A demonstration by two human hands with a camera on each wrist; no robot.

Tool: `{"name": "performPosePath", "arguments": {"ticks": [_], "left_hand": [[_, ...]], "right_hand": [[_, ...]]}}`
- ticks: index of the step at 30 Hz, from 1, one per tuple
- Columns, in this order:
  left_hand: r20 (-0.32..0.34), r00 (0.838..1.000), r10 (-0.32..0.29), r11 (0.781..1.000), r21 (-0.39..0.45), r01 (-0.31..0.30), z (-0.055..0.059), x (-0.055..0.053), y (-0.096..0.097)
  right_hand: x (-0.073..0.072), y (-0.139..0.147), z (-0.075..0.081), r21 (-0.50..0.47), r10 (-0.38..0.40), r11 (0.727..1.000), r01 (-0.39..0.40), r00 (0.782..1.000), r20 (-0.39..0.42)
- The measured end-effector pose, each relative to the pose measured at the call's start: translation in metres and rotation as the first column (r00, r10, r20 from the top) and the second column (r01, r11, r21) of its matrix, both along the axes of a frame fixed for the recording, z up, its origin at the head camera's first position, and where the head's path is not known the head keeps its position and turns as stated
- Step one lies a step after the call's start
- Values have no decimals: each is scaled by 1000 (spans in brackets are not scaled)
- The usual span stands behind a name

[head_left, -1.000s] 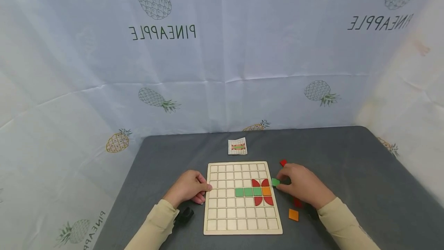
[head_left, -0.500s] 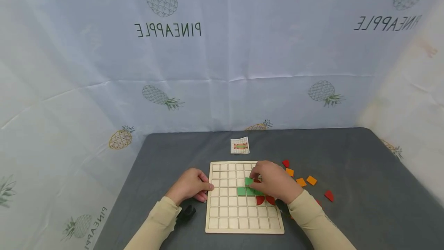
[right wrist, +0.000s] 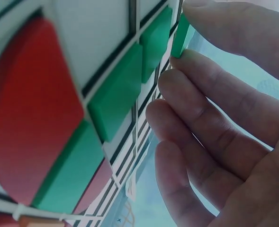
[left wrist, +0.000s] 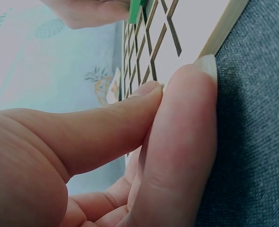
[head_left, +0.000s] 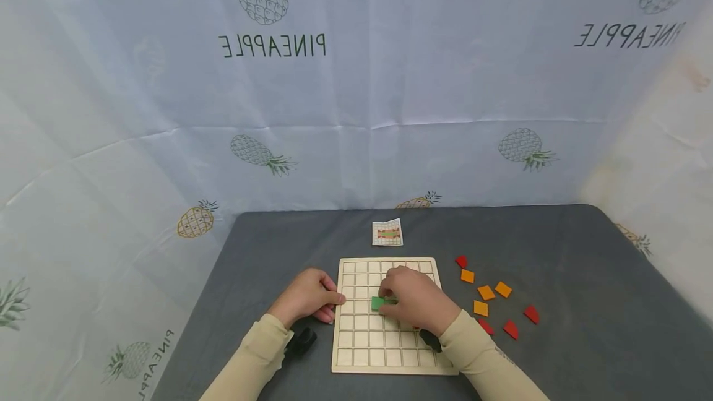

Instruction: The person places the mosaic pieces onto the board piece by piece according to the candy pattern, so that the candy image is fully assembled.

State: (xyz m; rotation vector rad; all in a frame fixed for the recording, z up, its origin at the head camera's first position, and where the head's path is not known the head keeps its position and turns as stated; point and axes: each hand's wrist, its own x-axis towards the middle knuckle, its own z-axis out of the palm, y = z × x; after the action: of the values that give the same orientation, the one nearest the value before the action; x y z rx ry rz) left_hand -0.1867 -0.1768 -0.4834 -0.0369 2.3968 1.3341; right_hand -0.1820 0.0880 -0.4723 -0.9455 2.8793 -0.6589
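Note:
My left hand [head_left: 308, 294] pinches the left edge of a wooden grid board [head_left: 346, 357] between thumb and finger. Over the board's middle, my right hand [head_left: 414, 296] pinches a green square tile [head_left: 377, 304] by its edges, using thumb and index finger. The right wrist view shows this held tile [right wrist: 181, 37] tilted against the grid, just beyond a row of green tiles [right wrist: 116, 92] lying in cells. A red rounded piece [right wrist: 32, 109] sits beside that row, with part of an orange piece [right wrist: 42, 221] at the bottom. From the head, my right hand hides most of these pieces.
Behind the board lies a small printed pattern card [head_left: 387, 232]. Loose orange squares [head_left: 481, 308] and red pieces [head_left: 531, 314] are scattered on the dark table [head_left: 568, 265] to the right. A pineapple-print cloth [head_left: 423, 79] hangs behind the table.
My right hand has carried the green tile from the board's right side leftward to its middle, uncovering the loose pieces on the right. My left hand stays at the board's edge.

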Motion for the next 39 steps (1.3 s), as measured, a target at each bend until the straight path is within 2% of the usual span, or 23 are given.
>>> {"name": "performPosePath", "arguments": {"ticks": [13,22,32,39], "left_hand": [[14,1000,5,1000,-9,-5,0,0,1],[-5,1000,-5,1000,14,5,4,2,1],[-2,1000,-18,1000,10,18,4,0,4],[11,1000,3,1000,4,-3,3,2,2]], "right_hand": [[1,-6,-4,28,10,1000,-9,1000,-7],[2,-7,-4,15,22,1000,-21,998,-67],[2,-4,-5,20,20,1000,-19,997,-70],[2,-3,-4,11,21,1000,-20,998,-56]]}}
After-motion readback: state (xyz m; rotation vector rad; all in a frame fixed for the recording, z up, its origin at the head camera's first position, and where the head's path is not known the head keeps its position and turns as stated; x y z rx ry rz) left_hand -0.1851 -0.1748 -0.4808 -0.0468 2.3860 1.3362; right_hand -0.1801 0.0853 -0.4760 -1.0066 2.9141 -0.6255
